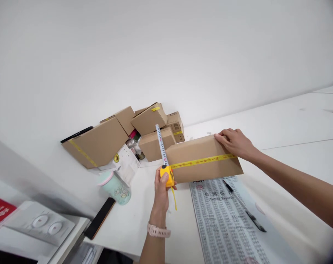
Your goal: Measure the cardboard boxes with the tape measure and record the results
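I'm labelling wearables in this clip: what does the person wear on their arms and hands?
The left hand is bare, with a pale pink watch strap on its wrist. The right hand is bare too: no glove, sleeve or ring shows.

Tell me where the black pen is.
Head view, right of centre: the slim black pen lies on the printed paper sheet, just below the brown cardboard box.

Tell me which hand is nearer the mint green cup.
Left. The left hand, holding the tape measure, is just right of the cup; the right hand rests on the box.
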Available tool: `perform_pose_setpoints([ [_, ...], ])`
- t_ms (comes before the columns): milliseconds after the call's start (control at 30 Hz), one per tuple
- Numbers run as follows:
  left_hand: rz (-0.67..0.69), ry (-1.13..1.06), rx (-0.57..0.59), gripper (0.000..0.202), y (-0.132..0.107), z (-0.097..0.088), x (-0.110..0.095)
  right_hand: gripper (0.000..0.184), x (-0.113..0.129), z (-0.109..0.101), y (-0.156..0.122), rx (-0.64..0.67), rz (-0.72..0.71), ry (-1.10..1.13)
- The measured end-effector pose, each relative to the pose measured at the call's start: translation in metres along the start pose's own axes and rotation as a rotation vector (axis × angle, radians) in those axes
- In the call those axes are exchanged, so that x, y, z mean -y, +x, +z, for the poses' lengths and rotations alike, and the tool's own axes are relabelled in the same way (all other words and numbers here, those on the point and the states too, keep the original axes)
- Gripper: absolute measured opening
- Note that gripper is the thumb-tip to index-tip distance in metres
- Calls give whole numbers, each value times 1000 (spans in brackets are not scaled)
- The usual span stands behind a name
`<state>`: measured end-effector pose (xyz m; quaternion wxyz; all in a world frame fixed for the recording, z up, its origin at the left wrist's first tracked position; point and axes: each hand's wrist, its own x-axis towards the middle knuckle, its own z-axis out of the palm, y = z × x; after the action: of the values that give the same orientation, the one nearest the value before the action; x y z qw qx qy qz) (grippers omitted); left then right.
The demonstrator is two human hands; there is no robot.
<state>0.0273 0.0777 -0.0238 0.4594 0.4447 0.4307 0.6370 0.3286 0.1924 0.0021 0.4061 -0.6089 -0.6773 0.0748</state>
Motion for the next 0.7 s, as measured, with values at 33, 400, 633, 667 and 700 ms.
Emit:
perform_pose_setpoints([
  [33, 15, -12, -11, 54, -8, 3, 2, 47, 0, 2, 1, -12, -29, -37],
  [400, -198, -123, 268, 66, -75, 52, 50, 44, 18, 14, 45, 10, -121, -234],
  [633, -237, -160, 233, 62, -73, 59, 70, 38, 27, 24, 54, 15, -299, -218],
  [667, -246, -172, 235, 63, -74, 59, 71, 42, 27, 25, 54, 15, -353, -219],
  [700, -255, -185, 233, 64, -76, 59, 74, 45, 26, 26, 55, 12, -407, -222],
])
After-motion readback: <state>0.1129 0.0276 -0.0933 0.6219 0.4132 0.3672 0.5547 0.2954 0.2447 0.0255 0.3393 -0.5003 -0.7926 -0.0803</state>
